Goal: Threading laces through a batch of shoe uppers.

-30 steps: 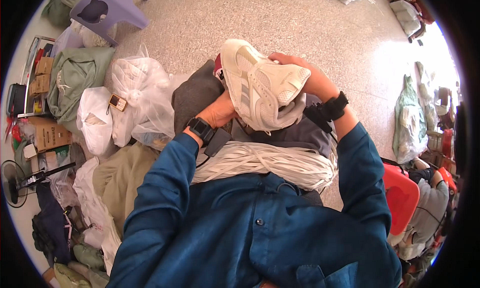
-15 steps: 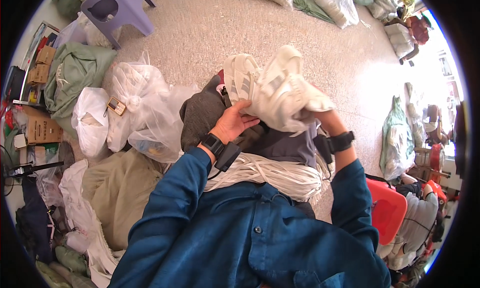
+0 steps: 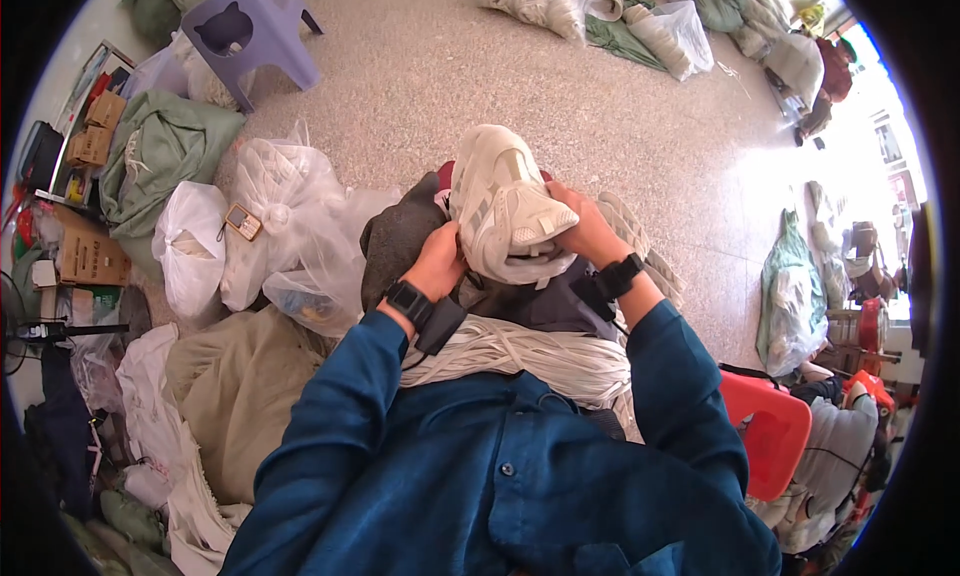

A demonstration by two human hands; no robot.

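At left, a cardboard box (image 3: 90,248) bears dark print; plastic bags (image 3: 285,191) sit on speckled floor (image 3: 420,71). The left hand (image 3: 438,263) and right hand (image 3: 588,228) grasp a pale shoe upper (image 3: 490,191) above the lap; red plastic (image 3: 772,441) shows at right.

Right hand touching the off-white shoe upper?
Touching. Head view: the right hand grips the right edge of the off-white shoe upper, no gap visible.
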